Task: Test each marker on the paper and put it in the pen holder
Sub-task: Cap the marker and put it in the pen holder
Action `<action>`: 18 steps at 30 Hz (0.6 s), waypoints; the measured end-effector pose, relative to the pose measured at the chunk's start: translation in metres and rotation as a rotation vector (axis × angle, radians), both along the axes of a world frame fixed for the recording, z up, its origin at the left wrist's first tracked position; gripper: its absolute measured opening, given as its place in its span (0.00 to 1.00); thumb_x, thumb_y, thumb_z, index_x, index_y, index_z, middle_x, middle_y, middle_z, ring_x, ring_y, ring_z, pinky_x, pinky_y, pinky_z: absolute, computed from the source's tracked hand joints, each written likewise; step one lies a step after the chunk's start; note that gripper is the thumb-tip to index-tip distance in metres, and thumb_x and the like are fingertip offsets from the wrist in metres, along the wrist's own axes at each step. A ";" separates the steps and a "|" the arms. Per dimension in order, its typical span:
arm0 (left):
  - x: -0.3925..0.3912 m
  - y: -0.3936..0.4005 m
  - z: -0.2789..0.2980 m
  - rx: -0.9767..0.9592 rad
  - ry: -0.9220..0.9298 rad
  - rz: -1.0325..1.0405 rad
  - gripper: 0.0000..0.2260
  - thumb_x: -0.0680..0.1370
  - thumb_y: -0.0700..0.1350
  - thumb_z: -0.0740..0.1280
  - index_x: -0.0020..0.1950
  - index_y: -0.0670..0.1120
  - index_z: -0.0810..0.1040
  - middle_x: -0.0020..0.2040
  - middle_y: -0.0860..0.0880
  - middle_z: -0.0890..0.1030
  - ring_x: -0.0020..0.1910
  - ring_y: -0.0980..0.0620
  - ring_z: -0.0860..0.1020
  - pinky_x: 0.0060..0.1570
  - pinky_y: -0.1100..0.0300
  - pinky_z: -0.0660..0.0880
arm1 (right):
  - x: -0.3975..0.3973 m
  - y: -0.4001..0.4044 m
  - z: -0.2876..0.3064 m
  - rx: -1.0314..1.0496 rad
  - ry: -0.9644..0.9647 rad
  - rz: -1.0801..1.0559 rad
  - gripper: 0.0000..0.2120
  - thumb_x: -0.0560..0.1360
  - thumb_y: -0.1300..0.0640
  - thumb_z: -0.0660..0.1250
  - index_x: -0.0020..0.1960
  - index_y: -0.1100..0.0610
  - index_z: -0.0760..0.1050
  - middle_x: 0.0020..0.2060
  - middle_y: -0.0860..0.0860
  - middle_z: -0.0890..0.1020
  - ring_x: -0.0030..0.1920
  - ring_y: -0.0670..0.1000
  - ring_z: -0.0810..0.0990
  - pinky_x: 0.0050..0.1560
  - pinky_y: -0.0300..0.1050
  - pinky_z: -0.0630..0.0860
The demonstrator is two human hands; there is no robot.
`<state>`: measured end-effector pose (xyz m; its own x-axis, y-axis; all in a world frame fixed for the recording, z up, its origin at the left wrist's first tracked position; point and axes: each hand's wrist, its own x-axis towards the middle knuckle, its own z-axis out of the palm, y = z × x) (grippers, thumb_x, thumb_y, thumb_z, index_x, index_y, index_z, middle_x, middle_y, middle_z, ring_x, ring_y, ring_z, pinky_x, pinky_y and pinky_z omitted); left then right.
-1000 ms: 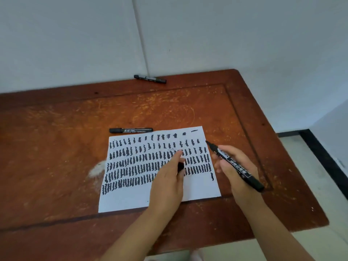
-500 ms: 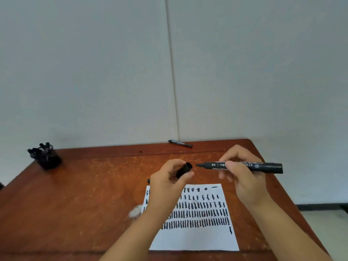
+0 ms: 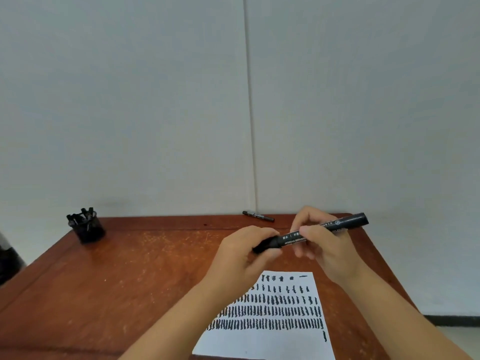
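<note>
A black marker is held in the air above the table, tilted up to the right. My right hand grips its barrel. My left hand pinches the black cap, which sits on the marker's tip end. Below the hands lies the white paper, covered with rows of black test strokes. The black pen holder stands at the table's far left corner with several markers in it. Another black marker lies at the far edge by the wall.
The worn brown wooden table stands against a white wall. A dark object shows at the left edge of the view. The floor and a dark skirting strip are visible to the right of the table.
The cap and the marker's tip were apart; now my left hand has brought the cap onto the tip. Both hands rose from the paper, and the view tilted up toward the wall.
</note>
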<state>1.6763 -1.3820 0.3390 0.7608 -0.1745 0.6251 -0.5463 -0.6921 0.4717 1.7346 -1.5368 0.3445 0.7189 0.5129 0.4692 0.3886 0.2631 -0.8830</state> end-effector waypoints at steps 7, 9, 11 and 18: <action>-0.002 -0.006 0.007 -0.136 0.057 -0.084 0.09 0.71 0.54 0.58 0.48 0.56 0.75 0.33 0.58 0.72 0.34 0.62 0.70 0.35 0.74 0.65 | -0.001 -0.010 0.009 -0.080 -0.006 0.023 0.10 0.60 0.47 0.65 0.32 0.54 0.75 0.21 0.47 0.75 0.23 0.41 0.68 0.24 0.30 0.63; 0.000 -0.001 0.013 -0.188 0.099 -0.087 0.07 0.70 0.54 0.59 0.41 0.58 0.76 0.34 0.58 0.75 0.33 0.63 0.71 0.34 0.73 0.65 | 0.002 -0.016 0.016 -0.056 -0.036 0.014 0.10 0.57 0.46 0.70 0.37 0.48 0.78 0.27 0.44 0.78 0.26 0.40 0.73 0.27 0.27 0.67; 0.003 0.007 0.018 -0.206 0.147 -0.091 0.04 0.71 0.54 0.59 0.42 0.60 0.73 0.37 0.61 0.76 0.31 0.63 0.70 0.33 0.73 0.66 | 0.007 -0.024 0.022 -0.057 -0.094 -0.036 0.15 0.57 0.47 0.72 0.43 0.42 0.77 0.34 0.41 0.80 0.31 0.40 0.76 0.30 0.30 0.72; 0.005 0.025 0.022 0.091 0.247 -0.027 0.05 0.74 0.50 0.59 0.47 0.60 0.73 0.36 0.60 0.74 0.36 0.62 0.72 0.36 0.70 0.67 | 0.018 -0.020 0.024 -0.523 -0.902 -0.242 0.09 0.69 0.52 0.64 0.47 0.52 0.79 0.37 0.44 0.82 0.38 0.43 0.77 0.40 0.33 0.73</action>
<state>1.6813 -1.3572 0.3611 0.8827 -0.2436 0.4019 -0.4410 -0.7249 0.5292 1.7527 -1.5572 0.3688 0.3260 0.6947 0.6411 0.9453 -0.2365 -0.2245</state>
